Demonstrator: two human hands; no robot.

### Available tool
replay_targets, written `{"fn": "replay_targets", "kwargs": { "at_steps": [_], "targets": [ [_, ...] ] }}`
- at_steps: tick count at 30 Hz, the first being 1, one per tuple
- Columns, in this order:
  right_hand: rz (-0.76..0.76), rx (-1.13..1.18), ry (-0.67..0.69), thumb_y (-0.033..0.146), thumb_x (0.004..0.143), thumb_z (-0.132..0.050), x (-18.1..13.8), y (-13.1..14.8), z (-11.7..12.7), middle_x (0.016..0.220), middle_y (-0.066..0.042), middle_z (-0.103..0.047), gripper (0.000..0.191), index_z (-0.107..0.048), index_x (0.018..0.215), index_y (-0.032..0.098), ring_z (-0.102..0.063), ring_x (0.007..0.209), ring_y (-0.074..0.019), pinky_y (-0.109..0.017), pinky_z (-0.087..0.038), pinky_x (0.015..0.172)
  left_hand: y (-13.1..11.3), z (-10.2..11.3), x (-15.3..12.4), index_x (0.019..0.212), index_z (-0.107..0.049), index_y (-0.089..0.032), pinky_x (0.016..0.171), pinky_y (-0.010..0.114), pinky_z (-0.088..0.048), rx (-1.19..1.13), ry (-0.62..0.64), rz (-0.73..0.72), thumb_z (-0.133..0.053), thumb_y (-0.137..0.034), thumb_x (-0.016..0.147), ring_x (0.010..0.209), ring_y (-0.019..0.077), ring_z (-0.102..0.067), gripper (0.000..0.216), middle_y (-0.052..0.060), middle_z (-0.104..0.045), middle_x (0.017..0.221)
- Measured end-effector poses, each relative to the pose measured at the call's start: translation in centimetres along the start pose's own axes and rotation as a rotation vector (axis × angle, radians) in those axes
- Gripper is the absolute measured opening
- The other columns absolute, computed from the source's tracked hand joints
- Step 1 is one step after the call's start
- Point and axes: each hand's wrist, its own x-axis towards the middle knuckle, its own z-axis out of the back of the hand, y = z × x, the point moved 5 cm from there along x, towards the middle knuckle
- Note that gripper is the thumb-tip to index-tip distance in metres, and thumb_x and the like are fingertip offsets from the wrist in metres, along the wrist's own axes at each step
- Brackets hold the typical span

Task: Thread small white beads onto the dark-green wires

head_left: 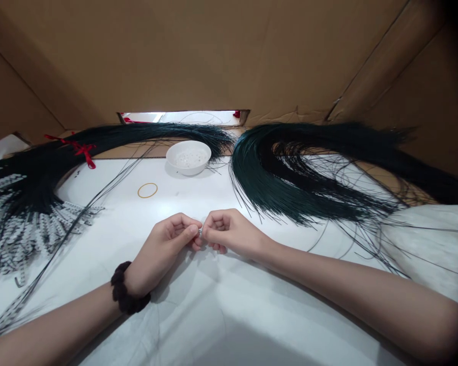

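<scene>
Worn on head; single view. Looks forward and down over white tabletop [213, 315]. Set near, above and behind left hand [167, 244] and right hand [234, 231]; frames both just below centre. Takes in forearms [328, 277] toward lower corners. Faces cardboard wall [198, 56] across top. Darkens at upper right corner.

Dark green running to black along the right bundle of strands [248, 168], near-black on the left bundle [34, 175], bright red on its ribbon [84, 150]. White broken by black marks over the strips [34, 244] there. Plain white on the bowl [188, 171] and, shaded with grey, on the tabletop [248, 305]. Amber yellow on the thin ring [145, 197]. Brownish black on the wrist band [119, 287]. Plain brown across the cardboard [198, 56]. Cloudy white on the plastic [431, 244] at far right.
</scene>
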Motion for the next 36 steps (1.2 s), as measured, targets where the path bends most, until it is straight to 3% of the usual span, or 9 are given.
{"fn": "replay_targets", "kwargs": {
  "at_steps": [10, 19, 25, 30, 36],
  "targets": [
    [0.012, -0.039, -0.021, 0.018, 0.066, -0.051, 0.0, -0.2, -0.1, 0.056, 0.000, -0.055, 0.007, -0.050, 0.061, 0.014, -0.044, 0.045, -0.0054, -0.016, -0.036, 0.040, -0.2, -0.2, 0.2, 0.071, -0.054, -0.016, 0.062, 0.022, -0.041, 0.050, -0.010, -0.027, -0.049, -0.028, 0.079, 0.062, 0.0108, -0.054, 0.016, -0.001, -0.058, 0.062],
    [-0.002, -0.001, -0.074, 0.022, 0.070, -0.053, 0.1, -0.6, -0.1, 0.056, -0.001, -0.054, 0.011, -0.052, 0.066, 0.012, -0.048, 0.046, -0.0071, -0.019, -0.041, 0.043, -0.9, 0.3, -0.6, 0.082, -0.059, -0.018, 0.065, 0.025, -0.044, 0.348, -0.083, -0.180, -0.046, -0.023, 0.080, 0.074, 0.0151, -0.057, 0.014, 0.002, -0.063, 0.081],
    [0.083, -0.058, -0.088, 0.024, 0.069, -0.055, -0.1, -0.6, -0.2, 0.057, 0.000, -0.054, 0.017, -0.056, 0.083, 0.013, -0.049, 0.050, -0.0087, -0.019, -0.039, 0.045, -1.6, 0.1, -0.9, 0.079, -0.057, -0.019, 0.064, 0.024, -0.043, 0.479, -0.136, -0.267, -0.046, -0.021, 0.079, 0.072, 0.0137, -0.056, 0.012, 0.000, -0.061, 0.079],
    [0.071, -0.060, -0.008, 0.014, 0.067, -0.049, -0.2, -0.2, -0.4, 0.060, -0.001, -0.055, 0.000, -0.050, 0.068, 0.014, -0.047, 0.049, -0.0072, -0.018, -0.037, 0.043, -2.2, 0.2, -1.1, 0.073, -0.051, -0.019, 0.061, 0.022, -0.040, 0.535, -0.177, -0.308, -0.046, -0.016, 0.078, 0.065, 0.0107, -0.051, 0.007, -0.003, -0.056, 0.071],
    [0.000, -0.034, 0.015, 0.010, 0.064, -0.046, 0.3, -0.4, -0.3, 0.061, 0.000, -0.054, 0.009, -0.048, 0.071, 0.015, -0.049, 0.047, -0.0072, -0.018, -0.038, 0.041, -2.2, 0.2, -0.7, 0.076, -0.046, -0.019, 0.061, 0.023, -0.041, 0.531, -0.163, -0.321, -0.042, -0.017, 0.078, 0.066, 0.0111, -0.052, 0.005, -0.002, -0.053, 0.073]
  ]
}}
